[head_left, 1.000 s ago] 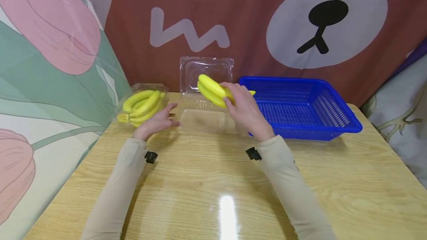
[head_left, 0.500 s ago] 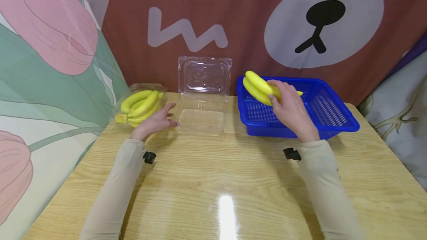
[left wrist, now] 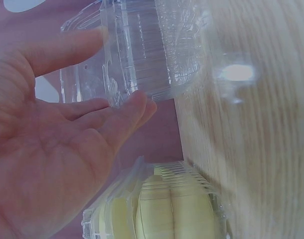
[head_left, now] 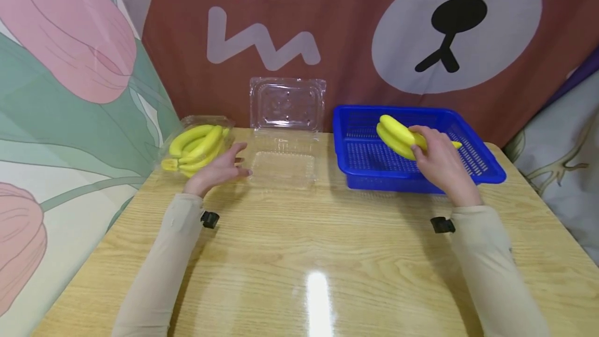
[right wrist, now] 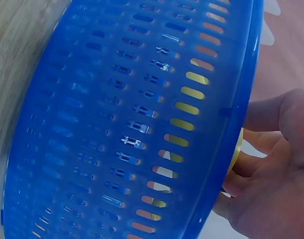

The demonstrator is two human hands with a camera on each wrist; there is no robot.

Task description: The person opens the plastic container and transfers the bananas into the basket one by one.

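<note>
Head cam: right hand (head_left: 442, 165) holds bananas (head_left: 398, 137) over basket (head_left: 472, 173).

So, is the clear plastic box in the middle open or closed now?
Open. The clear box has its lid standing up at the back, and its tray looks empty; the left hand rests beside it.

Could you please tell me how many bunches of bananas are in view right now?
2. One bunch is gripped by the right hand over the blue basket; the other bunch lies in a closed clear container at the table's left.

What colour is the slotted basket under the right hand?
The basket is solid blue; the head view shows it best.
</note>
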